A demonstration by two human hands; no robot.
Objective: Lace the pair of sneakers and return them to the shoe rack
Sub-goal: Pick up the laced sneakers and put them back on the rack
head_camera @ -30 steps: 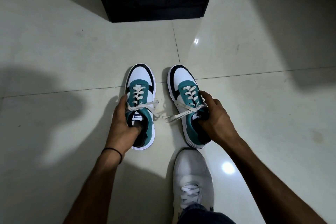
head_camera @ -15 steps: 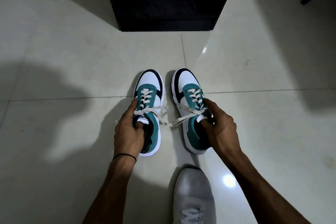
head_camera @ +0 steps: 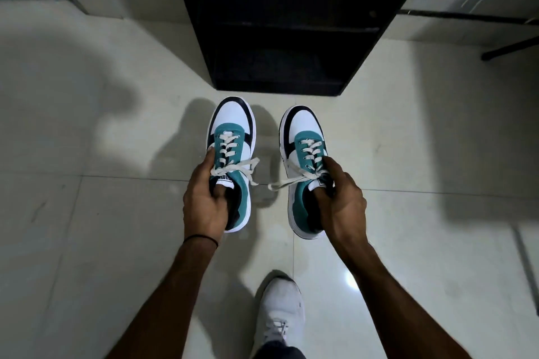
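Both sneakers are laced now, and since a second ago I have lifted them off the floor and brought them nearer to the dark shoe rack; only putting them back remains, I think. My left hand is curled tight on the left sneaker, fingers inside its opening, thumb outside. My right hand grips the right sneaker likewise. Loose lace ends hang between my hands.

Bare floor btwn sneakers & dark shoe rack, rack front open
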